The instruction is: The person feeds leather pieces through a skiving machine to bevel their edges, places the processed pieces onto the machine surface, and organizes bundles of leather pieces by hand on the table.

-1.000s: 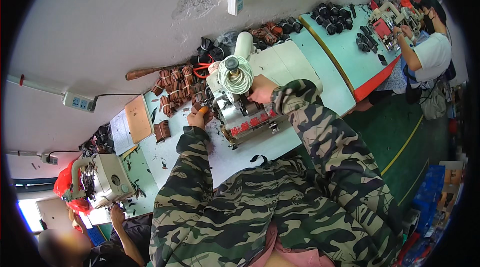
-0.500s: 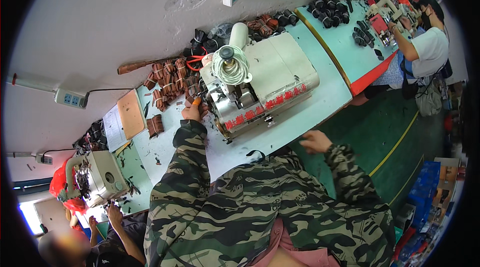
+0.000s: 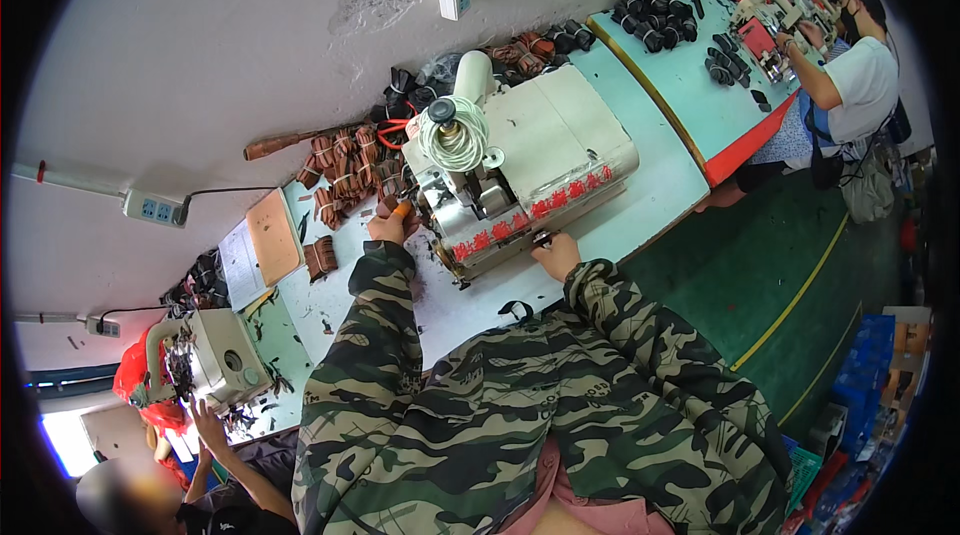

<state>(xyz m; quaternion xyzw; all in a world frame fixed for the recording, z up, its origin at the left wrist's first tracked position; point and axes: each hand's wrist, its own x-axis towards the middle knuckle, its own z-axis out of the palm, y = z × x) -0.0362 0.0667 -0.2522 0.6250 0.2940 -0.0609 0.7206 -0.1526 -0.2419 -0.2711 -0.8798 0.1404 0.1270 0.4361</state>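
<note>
A cream bench machine, which looks like a leather skiving machine, stands on the pale table in front of me. At its left working end is my left hand, with an orange cover on one finger. Its fingers are closed on a small brown leather piece, partly hidden by the hand. My right hand is at the machine's front edge, fingers closed round a small metal knob. A coil of white cord hangs around a post on the machine. Tied bundles of brown strips lie beyond my left hand.
One brown bundle lies left of my left sleeve, near a tan board and paper sheet. Black bundles rest on the right-hand table. A co-worker sits there; another person's hands are by a second machine at lower left.
My right hand has moved left and up from beyond the table's front edge to the machine's front knob. My left hand stays at the machine's left end with the brown piece.
</note>
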